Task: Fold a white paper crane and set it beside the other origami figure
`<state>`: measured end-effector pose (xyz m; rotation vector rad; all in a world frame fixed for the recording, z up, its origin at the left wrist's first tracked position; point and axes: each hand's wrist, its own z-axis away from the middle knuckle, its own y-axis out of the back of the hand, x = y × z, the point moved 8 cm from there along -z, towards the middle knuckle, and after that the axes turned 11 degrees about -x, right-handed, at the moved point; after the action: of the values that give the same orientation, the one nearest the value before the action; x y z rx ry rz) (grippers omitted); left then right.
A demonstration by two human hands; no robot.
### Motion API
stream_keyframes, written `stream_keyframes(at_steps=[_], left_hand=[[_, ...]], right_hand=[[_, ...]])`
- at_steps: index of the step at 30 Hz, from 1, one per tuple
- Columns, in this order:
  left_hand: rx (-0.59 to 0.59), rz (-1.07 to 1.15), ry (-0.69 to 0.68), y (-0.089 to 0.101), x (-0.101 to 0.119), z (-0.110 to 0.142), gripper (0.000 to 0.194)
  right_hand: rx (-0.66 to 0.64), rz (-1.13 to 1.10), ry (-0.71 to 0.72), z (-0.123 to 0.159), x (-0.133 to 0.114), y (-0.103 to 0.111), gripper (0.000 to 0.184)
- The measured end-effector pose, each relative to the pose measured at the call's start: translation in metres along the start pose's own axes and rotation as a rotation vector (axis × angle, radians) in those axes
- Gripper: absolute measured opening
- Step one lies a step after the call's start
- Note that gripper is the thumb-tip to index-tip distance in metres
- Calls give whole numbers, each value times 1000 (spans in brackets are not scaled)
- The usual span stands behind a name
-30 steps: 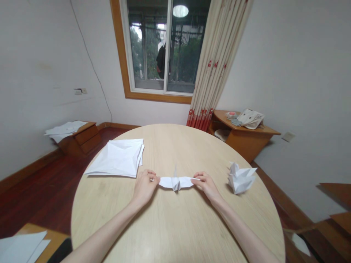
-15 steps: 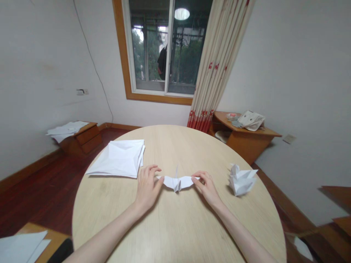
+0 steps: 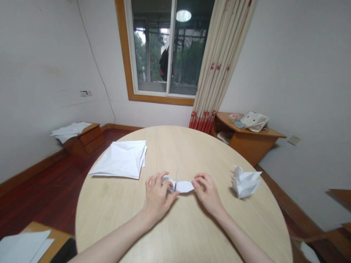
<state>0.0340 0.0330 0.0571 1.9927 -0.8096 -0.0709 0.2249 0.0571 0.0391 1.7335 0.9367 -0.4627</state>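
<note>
A white paper crane (image 3: 185, 187) is between my hands, over the middle of the round table (image 3: 175, 223). My left hand (image 3: 159, 191) covers its left wing, with thumb and fingers closed around the crane near its centre. Between the thumb and fingertips of my right hand (image 3: 207, 191) is the tip of the right wing. One thin point of the crane sticks up at the back. Right of my hands sits a cluster of folded white paper cranes (image 3: 245, 182), their pointed tips facing several ways.
A stack of white paper sheets (image 3: 120, 159) lies at the table's left. More paper (image 3: 72, 130) rests on a low wooden cabinet at the far left. Behind the table on the right, a corner cabinet (image 3: 246, 144) holds a cloth bag (image 3: 255, 121). More sheets (image 3: 24, 246) are at lower left.
My left hand has moved from the left wing tip to the crane's centre, its thumb now near the body. My right hand keeps its hold on the right wing. The view has shifted slightly.
</note>
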Motion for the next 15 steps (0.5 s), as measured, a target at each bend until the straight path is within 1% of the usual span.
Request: stream_keyframes(at_steps=[3,8,10,15], left_hand=[[-1,0,31,0,-4,-1,8],[-25,57,60,-2,-10,-2,3],[-47,95,72,-4,-13,-2,4],[-108,190,106,-12,-18,-2,9]], right_hand=[[-5,5,30,1,-7,1,34],[8,-79,67,1,-12,7,45],[-4,-137,91,1,-14,7,44],[-72,-198,105,1,-18,-2,27]])
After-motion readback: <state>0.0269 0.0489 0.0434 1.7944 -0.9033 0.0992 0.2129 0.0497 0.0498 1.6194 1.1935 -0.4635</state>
